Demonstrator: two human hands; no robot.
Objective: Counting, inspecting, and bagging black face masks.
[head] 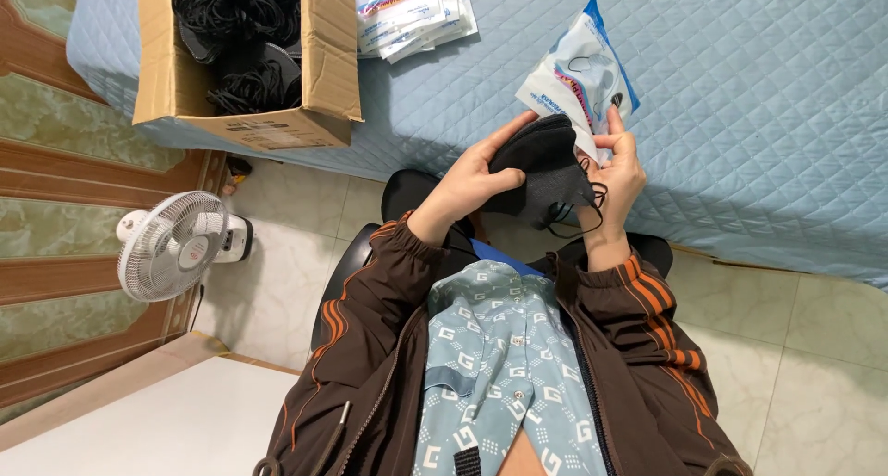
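The left hand [472, 175] is gripping a black mask [546, 166], thumb over its top edge and fingers curled beneath, while the right hand [618, 166] is pinching the open mouth of a white and blue pouch [578, 69] against the mask's far side. The mask's leading edge is touching the pouch opening (whether it is already partly inside is hidden behind the fingers), and its ear loops are dangling below the right wrist. Judging from this, the step in hand is the bagging of the mask; the next move seems to call for holding the mouth spread and tucking the loops in so they do not snag. Both things are hovering above the person's lap, just before the bed [740, 115]. Farther off, a box [328, 60] of black masks and a stack of pouches [412, 13] are lying on the bed, and a fan [171, 245] is standing on the floor.
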